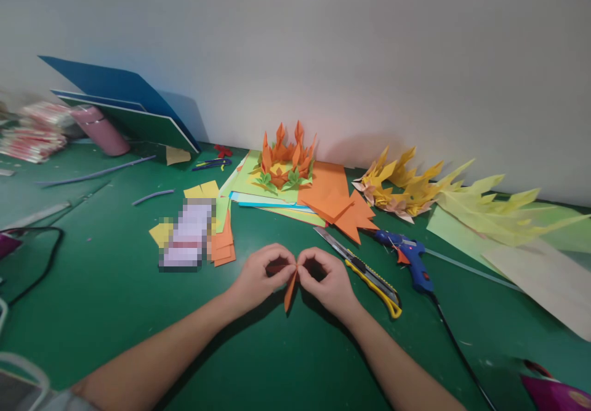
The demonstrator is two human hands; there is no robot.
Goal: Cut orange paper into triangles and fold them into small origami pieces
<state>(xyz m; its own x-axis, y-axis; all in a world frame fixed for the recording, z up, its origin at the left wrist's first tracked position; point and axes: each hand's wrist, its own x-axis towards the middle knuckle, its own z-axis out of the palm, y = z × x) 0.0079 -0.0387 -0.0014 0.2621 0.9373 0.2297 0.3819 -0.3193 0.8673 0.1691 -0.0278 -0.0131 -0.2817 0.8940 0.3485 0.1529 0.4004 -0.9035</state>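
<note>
My left hand and my right hand meet over the green table, both pinched on one small folded orange paper piece whose point hangs down between them. Just right of my right hand lies a yellow utility knife with its blade out. Beyond it rests a blue glue gun. Behind my hands sits an orange folded-paper flower with green leaves on stacked coloured sheets.
Orange paper pieces lie near the knife, and small orange and yellow squares to the left. Yellow paper flowers and pale sheets fill the right. Blue and green boards lean on the wall, far left. A black cable loops at left.
</note>
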